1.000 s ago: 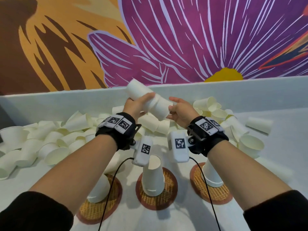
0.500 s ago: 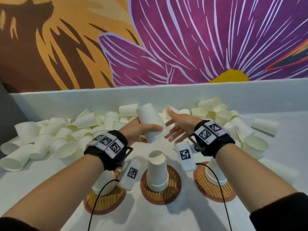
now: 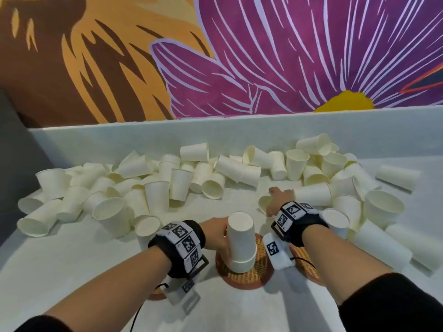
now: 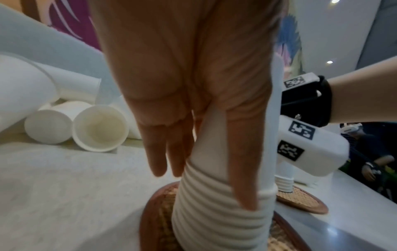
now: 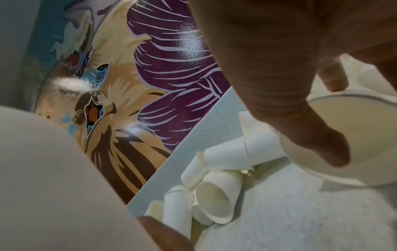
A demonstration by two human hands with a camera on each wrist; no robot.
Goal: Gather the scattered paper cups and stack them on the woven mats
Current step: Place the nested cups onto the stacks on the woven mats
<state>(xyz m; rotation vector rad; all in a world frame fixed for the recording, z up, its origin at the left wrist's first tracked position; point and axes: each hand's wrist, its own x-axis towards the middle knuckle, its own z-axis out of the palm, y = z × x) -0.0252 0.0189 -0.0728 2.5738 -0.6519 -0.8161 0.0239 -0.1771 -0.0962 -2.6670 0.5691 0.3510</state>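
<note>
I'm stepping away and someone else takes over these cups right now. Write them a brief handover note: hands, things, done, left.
Left hand: fingers wrapped round the inverted white paper cup stack on the middle round woven mat, seating a cup.
Right hand: fingers spread over a loose white paper cup lying on its side, not yet gripped.
Done: stacks stand on the middle mat and the right woven mat.
Left: the scattered pile of white cups along the back of the table.

Head view looks down over the table (image 3: pixel 72 259); wrist views sit close, sharing its scattered cups (image 3: pixel 167 183).
</note>
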